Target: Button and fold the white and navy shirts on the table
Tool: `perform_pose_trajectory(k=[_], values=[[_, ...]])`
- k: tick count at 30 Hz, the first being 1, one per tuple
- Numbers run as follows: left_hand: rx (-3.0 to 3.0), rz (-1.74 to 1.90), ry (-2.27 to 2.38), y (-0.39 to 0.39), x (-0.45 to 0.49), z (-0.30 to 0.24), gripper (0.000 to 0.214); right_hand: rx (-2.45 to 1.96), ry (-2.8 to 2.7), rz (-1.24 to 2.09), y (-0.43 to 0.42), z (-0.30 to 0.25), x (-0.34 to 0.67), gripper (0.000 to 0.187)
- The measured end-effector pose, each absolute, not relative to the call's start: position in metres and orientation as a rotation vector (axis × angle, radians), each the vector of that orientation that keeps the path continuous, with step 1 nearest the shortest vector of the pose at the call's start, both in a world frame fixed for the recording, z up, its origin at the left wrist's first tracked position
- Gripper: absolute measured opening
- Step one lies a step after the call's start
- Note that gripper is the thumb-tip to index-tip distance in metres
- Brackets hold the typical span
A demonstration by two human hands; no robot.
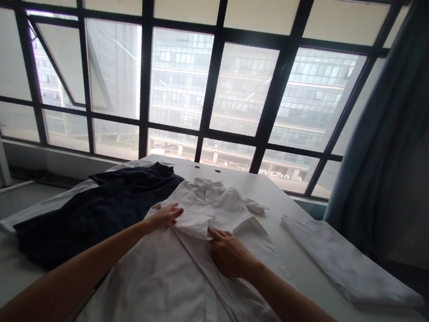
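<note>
A white shirt (184, 292) is spread over the table in front of me, its collar pointing toward the window. My left hand (164, 216) rests on the left side of the shirt's upper part, fingers stretched out and slightly apart. Across from it, my right hand (229, 253) has its fingers closed at the edge of a folded layer of the shirt near the middle. Its thumb and lower fingers are partly hidden. Between the hands, this layer lies crosswise over the front. A short sleeve end sticks out at the upper right.
To the left lies a dark navy garment (104, 210), partly over white cloth (10, 221). A folded white cloth (346, 264) sits on the right of the white table (273, 188). Beyond are large framed windows (177, 79), a dark curtain (392, 124) and another table's leg (1, 157).
</note>
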State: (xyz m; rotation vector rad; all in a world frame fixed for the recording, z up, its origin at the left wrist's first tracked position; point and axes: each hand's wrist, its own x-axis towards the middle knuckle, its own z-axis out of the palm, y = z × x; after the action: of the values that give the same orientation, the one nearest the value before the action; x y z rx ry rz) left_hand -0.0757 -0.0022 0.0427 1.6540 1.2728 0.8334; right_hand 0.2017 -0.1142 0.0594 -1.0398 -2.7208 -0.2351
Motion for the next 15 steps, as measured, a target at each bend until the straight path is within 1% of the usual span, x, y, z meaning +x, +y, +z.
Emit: perform_pose_trajectory(k=[6, 8, 10, 12, 15], values=[[1.864, 0.726, 1.37, 0.003, -0.051, 0.048, 0.08, -1.035, -2.695, -0.229, -0.117, 0.058, 0.205, 0.027], [1.867, 0.697, 1.326, 0.002, -0.049, 0.05, 0.071, -1.042, -2.656, -0.228, -0.118, 0.055, 0.206, 0.027], [1.873, 0.731, 1.24, -0.003, -0.049, 0.052, 0.054, -1.043, -2.636, -0.216, -0.118, 0.054, 0.207, 0.027], [1.859, 0.828, 1.165, -0.011, -0.051, 0.054, 0.039, -1.049, -2.626, -0.196, -0.119, 0.054, 0.207, 0.025], [1.843, 1.072, 1.051, -0.026, -0.054, 0.059, 0.03, -1.097, -2.62, -0.186, -0.12, 0.055, 0.208, 0.024]])
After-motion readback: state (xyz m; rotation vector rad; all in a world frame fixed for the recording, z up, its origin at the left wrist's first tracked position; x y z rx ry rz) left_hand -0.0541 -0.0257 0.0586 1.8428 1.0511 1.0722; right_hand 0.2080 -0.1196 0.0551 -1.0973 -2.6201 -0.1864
